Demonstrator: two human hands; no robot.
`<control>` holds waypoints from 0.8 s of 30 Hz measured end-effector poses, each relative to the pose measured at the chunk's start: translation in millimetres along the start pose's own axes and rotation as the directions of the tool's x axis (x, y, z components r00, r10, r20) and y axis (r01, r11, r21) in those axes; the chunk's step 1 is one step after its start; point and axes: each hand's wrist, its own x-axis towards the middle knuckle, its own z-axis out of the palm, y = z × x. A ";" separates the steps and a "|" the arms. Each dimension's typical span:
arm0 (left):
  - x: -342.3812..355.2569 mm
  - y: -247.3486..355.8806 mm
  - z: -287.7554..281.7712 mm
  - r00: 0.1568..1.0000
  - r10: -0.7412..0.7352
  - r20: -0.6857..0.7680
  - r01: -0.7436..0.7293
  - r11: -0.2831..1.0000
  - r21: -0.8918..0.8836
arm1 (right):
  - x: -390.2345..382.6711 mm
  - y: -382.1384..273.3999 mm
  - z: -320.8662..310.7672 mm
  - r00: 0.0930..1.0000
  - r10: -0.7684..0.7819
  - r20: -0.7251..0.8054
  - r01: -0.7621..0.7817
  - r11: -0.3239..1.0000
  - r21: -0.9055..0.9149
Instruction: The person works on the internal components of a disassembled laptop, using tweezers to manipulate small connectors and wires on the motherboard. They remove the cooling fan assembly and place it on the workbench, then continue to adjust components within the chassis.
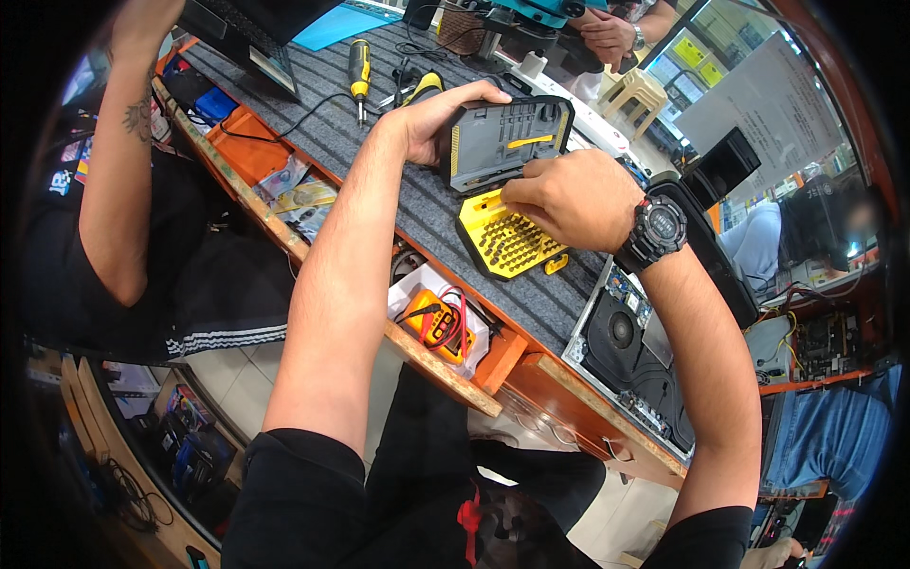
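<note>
The left hand [431, 119] is gripping the upper left edge of a dark grey bit-set case lid [502, 140], holding it upright, while the right hand [569, 197] is curling closed with its fingertips pressing down at the seam where the lid meets the yellow bit tray [507, 245]; whether those fingers are pinching a bit cannot be told, since the knuckles are covering them. The case is sitting open near the middle of a grey ribbed bench mat [427, 204], its lid showing moulded slots and one yellow bar, its tray lying flat and studded with rows of small dark bits. A black wristwatch [656, 230] is wrapping the right wrist. Just beside the tray on the right, an opened laptop [630, 351] is lying with its fan and boards exposed, partly hidden by the right forearm. Below the bench edge, an orange multimeter [438, 322] with red and black leads is resting in a white box. A yellow-handled screwdriver [359, 76] is lying farther back on the mat. Another person's arm [118, 161] is hanging at the left, and someone else's hands are showing at the top, cut off by the frame. The room is looking like a crowded repair shop, its edges bending and blurring.
</note>
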 end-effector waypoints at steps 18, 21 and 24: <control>5.1 -1.6 -4.2 0.999 -0.029 -0.016 0.028 0.999 -0.017 | 7.7 -1.3 12.5 0.993 -0.055 0.107 0.082 0.960 -0.269; 6.0 -1.6 -3.5 0.999 -0.042 -0.012 0.041 0.999 -0.013 | 8.1 -0.9 18.7 0.998 -0.054 0.033 0.060 0.974 -0.220; 6.7 -1.8 -3.5 0.999 -0.036 -0.020 0.036 0.999 0.000 | 10.4 0.4 22.8 0.999 -0.040 -0.007 0.038 0.980 -0.193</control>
